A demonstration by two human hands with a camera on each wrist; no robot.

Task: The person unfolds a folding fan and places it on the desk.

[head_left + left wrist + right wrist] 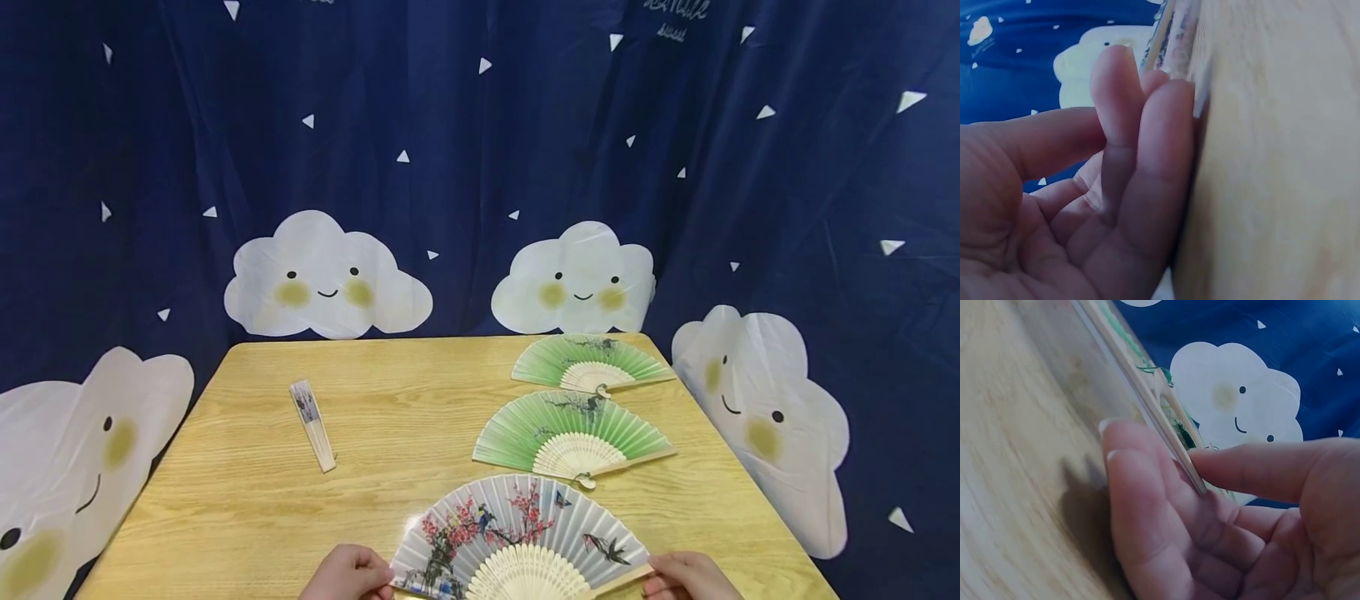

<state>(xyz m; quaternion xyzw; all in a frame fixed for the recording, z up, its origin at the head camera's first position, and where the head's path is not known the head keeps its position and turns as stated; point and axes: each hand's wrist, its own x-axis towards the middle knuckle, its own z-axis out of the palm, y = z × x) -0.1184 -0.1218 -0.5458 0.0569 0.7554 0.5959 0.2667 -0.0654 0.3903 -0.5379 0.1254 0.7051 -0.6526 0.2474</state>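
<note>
A white folding fan [517, 537] with red blossoms, birds and a butterfly lies spread at the front of the table, its lower part cut off by the frame's bottom. My left hand [348, 573] pinches its left end between thumb and fingers; in the left wrist view the fingers hide most of that grip. At the other end, my right hand [688, 575] pinches the fan's wooden guard stick [1166, 428], thumb on one side and fingers on the other. Just behind are two spread green fans, a nearer one [573, 417] and a farther one [573, 358].
On the left of the wooden table [225, 500] lies a folded fan [312, 427], pale with a dark pattern. A navy curtain [450, 125] with white clouds and triangles hangs around the table's back and sides. Small tassels hang at the green fans' pivots.
</note>
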